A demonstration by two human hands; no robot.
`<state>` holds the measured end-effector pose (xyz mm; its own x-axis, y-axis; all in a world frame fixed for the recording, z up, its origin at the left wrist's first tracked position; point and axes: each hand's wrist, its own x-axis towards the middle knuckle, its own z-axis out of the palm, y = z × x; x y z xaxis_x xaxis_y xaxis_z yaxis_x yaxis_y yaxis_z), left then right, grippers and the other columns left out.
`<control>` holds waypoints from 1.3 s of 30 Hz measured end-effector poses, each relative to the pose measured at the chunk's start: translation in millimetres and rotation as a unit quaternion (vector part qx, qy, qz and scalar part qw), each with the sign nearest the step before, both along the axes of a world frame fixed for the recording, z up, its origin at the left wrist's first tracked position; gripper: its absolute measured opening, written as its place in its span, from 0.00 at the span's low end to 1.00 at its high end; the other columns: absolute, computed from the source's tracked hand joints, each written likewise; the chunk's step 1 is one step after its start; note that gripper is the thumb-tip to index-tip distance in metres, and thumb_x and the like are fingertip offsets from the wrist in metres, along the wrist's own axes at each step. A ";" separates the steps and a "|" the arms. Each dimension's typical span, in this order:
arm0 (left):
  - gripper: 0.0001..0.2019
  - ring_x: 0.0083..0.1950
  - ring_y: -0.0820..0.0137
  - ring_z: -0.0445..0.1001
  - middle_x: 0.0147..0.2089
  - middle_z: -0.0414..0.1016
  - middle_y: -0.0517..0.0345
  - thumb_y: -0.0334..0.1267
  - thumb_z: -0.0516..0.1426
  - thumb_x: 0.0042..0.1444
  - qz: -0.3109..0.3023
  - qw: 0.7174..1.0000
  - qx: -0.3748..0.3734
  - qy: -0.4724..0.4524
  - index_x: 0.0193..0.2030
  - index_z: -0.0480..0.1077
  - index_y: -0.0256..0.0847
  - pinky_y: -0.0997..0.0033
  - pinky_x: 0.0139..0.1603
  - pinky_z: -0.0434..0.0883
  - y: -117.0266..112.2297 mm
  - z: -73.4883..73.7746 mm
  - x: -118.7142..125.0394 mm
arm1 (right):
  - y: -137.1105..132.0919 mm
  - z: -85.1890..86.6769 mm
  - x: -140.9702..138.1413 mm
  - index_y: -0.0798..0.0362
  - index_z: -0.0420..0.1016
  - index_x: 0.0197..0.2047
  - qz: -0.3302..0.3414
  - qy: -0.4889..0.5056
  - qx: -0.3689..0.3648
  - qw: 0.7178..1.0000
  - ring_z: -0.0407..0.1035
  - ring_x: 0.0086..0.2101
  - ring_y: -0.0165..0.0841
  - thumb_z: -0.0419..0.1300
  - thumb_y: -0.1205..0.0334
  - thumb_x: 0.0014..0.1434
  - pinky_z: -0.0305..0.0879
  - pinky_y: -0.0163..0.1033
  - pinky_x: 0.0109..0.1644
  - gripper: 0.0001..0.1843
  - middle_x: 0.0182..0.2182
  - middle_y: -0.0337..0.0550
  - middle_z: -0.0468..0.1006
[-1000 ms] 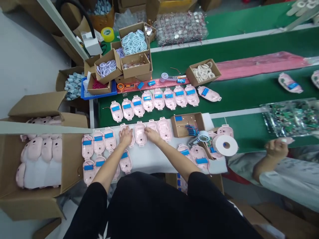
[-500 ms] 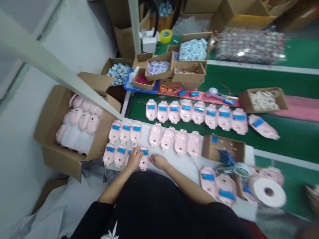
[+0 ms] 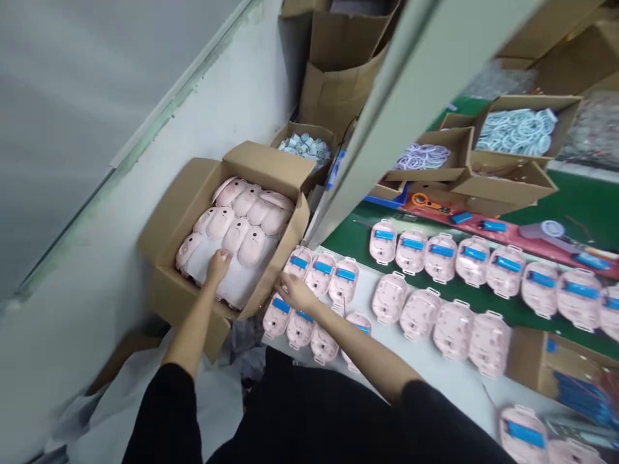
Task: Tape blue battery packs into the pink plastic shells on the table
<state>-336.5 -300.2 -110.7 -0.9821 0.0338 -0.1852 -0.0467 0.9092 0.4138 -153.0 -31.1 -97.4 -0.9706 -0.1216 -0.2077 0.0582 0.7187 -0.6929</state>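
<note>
My left hand (image 3: 219, 265) reaches into a cardboard box (image 3: 186, 193) on the left, its fingers curled over a white sheet (image 3: 203, 253) just in front of some pink shells (image 3: 237, 234). Whatever those fingers pinch, if anything, is hidden. Beside the box's right wall is my right hand (image 3: 296, 291), fingers partly apart and holding nothing I can see. It hovers over pink housings (image 3: 275, 319) fitted with blue wrapped battery packs (image 3: 346, 274). These stand in two rows at the table's left end, partly covered by the right hand and forearm.
Pink housings without blue packs (image 3: 454, 328) stand on the white tabletop. Behind them runs a row with packs (image 3: 442, 256) on the green surface. A slanting pale post (image 3: 387, 122) rises near the table corner. Boxes of blue rings (image 3: 515, 132) and purple rings (image 3: 422, 156) stand behind.
The view has turned left. My left hand has left the front row of housings and gone into the cardboard box. My right hand has moved left to the box's side.
</note>
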 end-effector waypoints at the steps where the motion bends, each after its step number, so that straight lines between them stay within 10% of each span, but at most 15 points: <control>1: 0.27 0.61 0.51 0.74 0.58 0.77 0.38 0.48 0.63 0.59 0.012 1.000 -0.002 -0.002 0.62 0.70 0.37 0.53 0.62 0.71 10.5 -16.1 -14.6 | -14.8 0.9 -40.4 0.54 0.69 0.63 0.000 0.014 0.029 0.999 0.73 0.50 0.43 0.53 0.59 0.72 0.66 0.44 0.56 0.20 0.47 0.54 0.81; 5: 0.40 0.71 0.39 0.61 0.69 0.64 0.28 0.52 0.65 0.56 0.085 0.996 -0.007 0.007 0.71 0.60 0.38 0.38 0.67 0.63 38.0 -58.8 -33.8 | -61.3 -21.5 -164.5 0.57 0.68 0.62 -0.085 -0.039 0.107 0.990 0.64 0.60 0.55 0.61 0.57 0.67 0.57 0.60 0.65 0.23 0.53 0.65 0.77; 8: 0.41 0.68 0.44 0.66 0.66 0.66 0.33 0.46 0.70 0.49 0.128 0.989 0.069 0.031 0.69 0.62 0.41 0.42 0.67 0.65 34.0 -60.6 -34.8 | -82.1 -50.2 -198.0 0.58 0.60 0.68 -0.198 -0.126 0.042 0.971 0.66 0.59 0.56 0.66 0.55 0.62 0.59 0.64 0.63 0.36 0.60 0.68 0.70; 13: 0.37 0.65 0.58 0.71 0.65 0.68 0.37 0.33 0.64 0.53 0.143 0.960 0.226 0.083 0.68 0.55 0.35 0.55 0.67 0.69 11.5 -28.5 -36.3 | -90.6 -67.0 -200.6 0.61 0.51 0.72 -0.350 -0.146 -0.134 0.916 0.70 0.55 0.52 0.68 0.58 0.59 0.68 0.59 0.57 0.46 0.63 0.70 0.64; 18: 0.39 0.55 0.56 0.77 0.55 0.76 0.42 0.49 0.67 0.51 0.130 0.913 0.351 0.165 0.66 0.60 0.35 0.52 0.61 0.74 -21.3 21.6 23.8 | -75.6 -27.4 -175.0 0.52 0.72 0.50 -0.338 -0.094 -0.260 0.900 0.69 0.38 0.35 0.67 0.52 0.61 0.68 0.38 0.45 0.18 0.35 0.38 0.75; 22: 0.28 0.47 0.57 0.80 0.46 0.80 0.50 0.56 0.67 0.50 0.113 0.933 0.304 0.153 0.51 0.75 0.39 0.52 0.56 0.77 -31.8 51.3 125.0 | -25.4 10.0 -55.1 0.52 0.73 0.39 -0.301 0.011 -0.418 0.857 0.62 0.30 0.30 0.67 0.40 0.59 0.62 0.34 0.37 0.22 0.28 0.33 0.69; 26: 0.16 0.37 0.60 0.80 0.39 0.81 0.55 0.52 0.64 0.57 -0.068 0.965 0.246 0.055 0.45 0.79 0.45 0.57 0.46 0.80 30.5 51.3 243.7 | 62.7 24.6 151.0 0.52 0.72 0.33 -0.424 -0.022 -0.440 0.791 0.58 0.23 0.28 0.66 0.35 0.56 0.57 0.34 0.29 0.26 0.22 0.32 0.65; 32: 0.16 0.49 0.61 0.80 0.46 0.81 0.50 0.35 0.52 0.67 -0.444 0.856 0.263 -0.021 0.51 0.81 0.48 0.57 0.54 0.79 216.0 -11.2 394.8 | 203.5 -6.1 419.1 0.51 0.83 0.36 -0.504 -0.092 -0.129 0.849 0.77 0.33 0.40 0.56 0.52 0.65 0.74 0.43 0.44 0.16 0.31 0.46 0.83; 39: 0.25 0.53 0.59 0.77 0.48 0.79 0.47 0.22 0.51 0.57 -0.624 0.757 0.161 -0.111 0.57 0.78 0.43 0.53 0.56 0.77 342.3 -91.2 497.9 | 277.2 -77.2 521.5 0.54 0.84 0.46 -0.503 -0.113 -0.006 0.857 0.77 0.51 0.41 0.56 0.68 0.60 0.72 0.44 0.59 0.16 0.52 0.52 0.82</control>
